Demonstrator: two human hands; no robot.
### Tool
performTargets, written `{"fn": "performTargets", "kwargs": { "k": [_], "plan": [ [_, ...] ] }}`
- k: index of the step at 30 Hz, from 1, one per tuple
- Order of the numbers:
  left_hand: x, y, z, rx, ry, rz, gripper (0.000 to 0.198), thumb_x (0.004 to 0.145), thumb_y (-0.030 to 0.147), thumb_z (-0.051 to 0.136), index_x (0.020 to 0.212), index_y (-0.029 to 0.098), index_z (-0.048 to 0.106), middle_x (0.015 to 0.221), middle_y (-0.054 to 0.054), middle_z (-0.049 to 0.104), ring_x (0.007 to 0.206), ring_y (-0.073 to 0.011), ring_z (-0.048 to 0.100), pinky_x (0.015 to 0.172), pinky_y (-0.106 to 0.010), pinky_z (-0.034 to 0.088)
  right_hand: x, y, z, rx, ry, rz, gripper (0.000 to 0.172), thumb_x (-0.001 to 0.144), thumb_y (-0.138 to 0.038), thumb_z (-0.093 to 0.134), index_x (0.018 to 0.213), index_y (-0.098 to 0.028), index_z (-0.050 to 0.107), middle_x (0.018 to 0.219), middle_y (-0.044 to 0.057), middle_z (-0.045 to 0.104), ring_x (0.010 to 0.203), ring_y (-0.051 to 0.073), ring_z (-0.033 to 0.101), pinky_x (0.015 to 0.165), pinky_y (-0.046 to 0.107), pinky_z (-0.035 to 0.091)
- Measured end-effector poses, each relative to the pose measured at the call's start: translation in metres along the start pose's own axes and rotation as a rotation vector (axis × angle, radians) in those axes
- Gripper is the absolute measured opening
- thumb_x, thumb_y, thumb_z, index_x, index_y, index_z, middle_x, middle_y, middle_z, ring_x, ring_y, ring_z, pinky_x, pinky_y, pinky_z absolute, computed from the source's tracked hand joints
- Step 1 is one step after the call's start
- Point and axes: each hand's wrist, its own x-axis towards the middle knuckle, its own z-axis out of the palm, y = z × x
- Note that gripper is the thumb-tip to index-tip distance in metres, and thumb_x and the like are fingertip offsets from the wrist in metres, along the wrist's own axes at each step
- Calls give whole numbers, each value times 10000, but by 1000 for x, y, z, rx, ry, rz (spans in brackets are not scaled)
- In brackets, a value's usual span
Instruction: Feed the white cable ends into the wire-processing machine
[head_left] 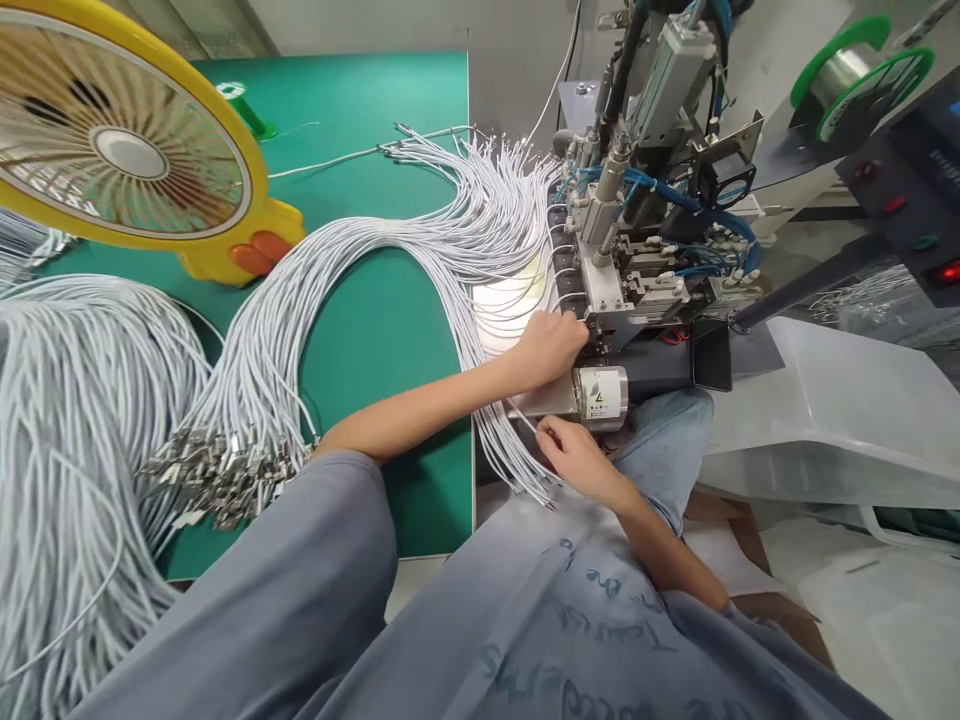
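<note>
Ylw fan (131,152) on grn tbl (367,330)

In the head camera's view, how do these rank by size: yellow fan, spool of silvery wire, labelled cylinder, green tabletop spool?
1. Yellow fan, though nearness to the camera may enlarge it.
2. Spool of silvery wire.
3. Labelled cylinder and green tabletop spool: too alike to rank; the fan partly hides the latter.
</note>
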Motion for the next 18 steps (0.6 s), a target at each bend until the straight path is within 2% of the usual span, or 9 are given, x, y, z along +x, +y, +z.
{"fn": "performTargets", "kwargs": {
  "k": [4, 9, 12, 16, 18],
  "plan": [
    [-10, 18, -7, -332, 123, 168, 407, 941, 317, 347, 747, 114, 642, 796, -81, 608, 710, -156, 586, 591, -272, 354, -7, 3, -42, 75, 217, 28, 187, 820, -302, 510, 748, -167, 618, 596, -4, 589, 559, 124, 509, 550, 245, 379],
    [-12, 21, -4, -753, 97, 255, 276, 924, 293, 425, 951, 121, 639, 837, -50, 653, 736, -119, 576, 639, -217, 396, 8, 15, -91, 334, 578, 35, 205, 664, -350, 677, 733, -173, 599, 680, 12, 619, 624, 143, 569, 604, 276, 470],
    [-7, 16, 0, -872, 147, 268, 180, 881, 193, 474, 860, 118, 636, 767, -34, 636, 703, -107, 562, 633, -201, 399, 15, 14, -98, 446, 680, -18, 258, 616, -329, 717, 792, -189, 589, 659, -5, 599, 587, 132, 567, 593, 284, 495],
    [-5, 12, 0, -968, 198, 240, 139, 850, 149, 468, 777, 137, 586, 640, 20, 556, 584, -78, 526, 586, -187, 389, 18, 7, -90, 453, 755, -184, 347, 706, -315, 662, 1024, -220, 558, 729, -8, 611, 637, 132, 594, 620, 282, 518],
    [-5, 11, -3, -1017, 169, 250, 138, 862, 167, 449, 793, 142, 567, 599, 43, 522, 510, -62, 505, 551, -181, 383, 18, 6, -87, 414, 792, -252, 308, 745, -315, 634, 1031, -228, 560, 782, 4, 624, 679, 133, 606, 638, 279, 523]
  ]
}}
